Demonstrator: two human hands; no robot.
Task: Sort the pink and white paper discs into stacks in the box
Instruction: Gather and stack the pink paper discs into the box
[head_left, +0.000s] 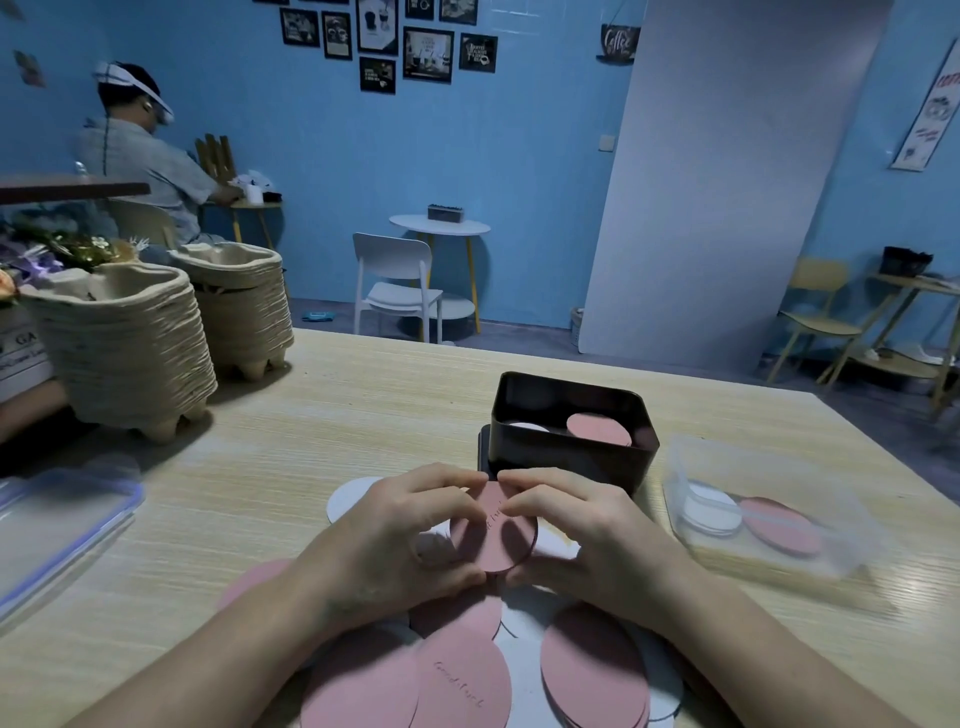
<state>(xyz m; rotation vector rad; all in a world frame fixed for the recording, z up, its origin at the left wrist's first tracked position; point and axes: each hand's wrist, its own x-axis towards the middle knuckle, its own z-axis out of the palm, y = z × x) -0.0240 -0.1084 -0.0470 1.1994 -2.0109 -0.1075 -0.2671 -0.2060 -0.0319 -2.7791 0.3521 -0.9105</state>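
A thin stack of pink discs (493, 535) is held between my left hand (410, 530) and my right hand (582, 535), fingers wrapped round its edges just above the table. Right behind it stands the dark box (524, 452); inside it a pink stack (597, 428) lies on the right and a white stack (527, 427) on the left. Loose pink discs (457, 670) and white discs (348, 499) are spread over the table under and in front of my hands.
A clear plastic tub (831, 545) at the right holds a white and a pink disc. A clear lid with a blue rim (57, 525) lies at the left. Two tall stacks of paper-pulp cup trays (124, 353) stand at the back left. A person sits far behind.
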